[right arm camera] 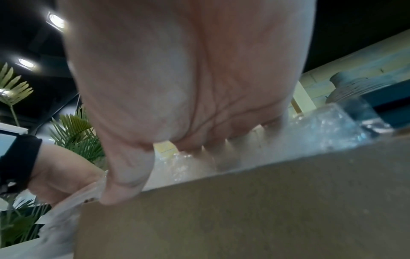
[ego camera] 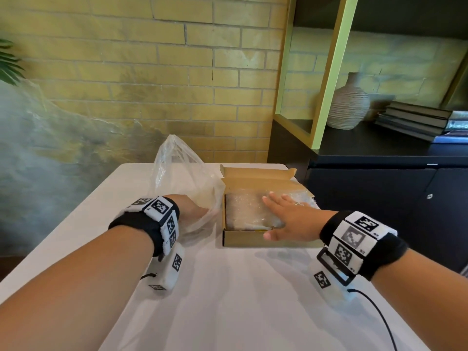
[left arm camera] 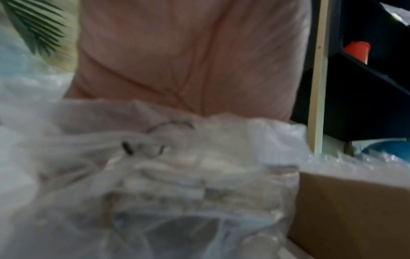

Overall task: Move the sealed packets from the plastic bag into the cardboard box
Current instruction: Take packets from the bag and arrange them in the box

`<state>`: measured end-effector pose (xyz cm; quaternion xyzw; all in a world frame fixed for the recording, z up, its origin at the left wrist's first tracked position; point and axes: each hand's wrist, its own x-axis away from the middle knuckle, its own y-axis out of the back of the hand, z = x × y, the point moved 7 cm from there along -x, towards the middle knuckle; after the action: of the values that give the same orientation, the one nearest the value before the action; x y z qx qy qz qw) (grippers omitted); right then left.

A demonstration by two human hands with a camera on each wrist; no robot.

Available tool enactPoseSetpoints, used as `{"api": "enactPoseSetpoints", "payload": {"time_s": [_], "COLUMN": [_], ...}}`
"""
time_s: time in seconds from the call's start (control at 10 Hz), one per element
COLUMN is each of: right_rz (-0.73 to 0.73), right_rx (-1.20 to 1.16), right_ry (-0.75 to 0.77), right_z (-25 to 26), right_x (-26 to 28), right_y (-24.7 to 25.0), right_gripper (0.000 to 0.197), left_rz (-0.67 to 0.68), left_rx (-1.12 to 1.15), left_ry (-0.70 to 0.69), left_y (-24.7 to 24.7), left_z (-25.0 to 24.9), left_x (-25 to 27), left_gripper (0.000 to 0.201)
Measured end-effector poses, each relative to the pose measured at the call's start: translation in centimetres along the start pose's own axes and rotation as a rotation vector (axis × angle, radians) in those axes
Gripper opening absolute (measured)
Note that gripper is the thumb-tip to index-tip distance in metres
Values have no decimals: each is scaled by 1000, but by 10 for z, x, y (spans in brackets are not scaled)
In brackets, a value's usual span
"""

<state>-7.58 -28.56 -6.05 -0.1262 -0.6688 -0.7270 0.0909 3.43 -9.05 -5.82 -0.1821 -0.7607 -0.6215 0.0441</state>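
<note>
A clear plastic bag (ego camera: 177, 173) stands on the white table (ego camera: 228, 300), left of an open cardboard box (ego camera: 253, 239). My left hand (ego camera: 192, 209) reaches into the bag's mouth, and crinkled plastic hides its fingers. The left wrist view shows its palm (left arm camera: 188, 61) above the bag (left arm camera: 133, 192), with blurred packets inside. Clear sealed packets (ego camera: 245, 206) fill the box. My right hand (ego camera: 286, 214) lies flat on them with fingers straight and spread, thumb at the box's front wall. In the right wrist view its palm (right arm camera: 177, 78) presses on the packets (right arm camera: 310, 131) above that wall (right arm camera: 244, 210).
A brick wall stands right behind the table. To the right is a dark cabinet (ego camera: 379, 188) with a ribbed vase (ego camera: 348, 105) and stacked books (ego camera: 415, 120) on top. A black cable (ego camera: 379, 317) trails from my right wrist over the table's near part.
</note>
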Motion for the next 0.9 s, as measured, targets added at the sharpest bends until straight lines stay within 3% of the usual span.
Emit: {"api": "enactPoseSetpoints", "payload": {"time_s": [0.1,0.2,0.4,0.5,0.7,0.8,0.9], "right_rz": [-7,-12,-66,-106,-227,-309,-387], "right_rx": [-25,-37,-100,-131,-167,-213,-323], "right_ry": [-10,-10,25,39,84,84,104], "right_z": [0,3,9,12,18,18,23], "right_x": [2,4,11,14,14,14,14], "right_y": [2,7,21,27,43,55,66], "right_gripper": [88,86,78,72,65,64,63], "left_rz": [13,70,-78,-164,-440,-605,-662], "left_rx": [-18,105,-48,72,416,675,968], "left_ry": [20,33,-4,48,22,-118,-289], "left_y": [-3,-7,12,27,61,80,93], "left_z": [-4,-6,-2,17,35,30,17], "left_x": [-3,-11,-14,-17,-13,-1,16], "left_gripper": [68,64,32,14,14,9,12]}}
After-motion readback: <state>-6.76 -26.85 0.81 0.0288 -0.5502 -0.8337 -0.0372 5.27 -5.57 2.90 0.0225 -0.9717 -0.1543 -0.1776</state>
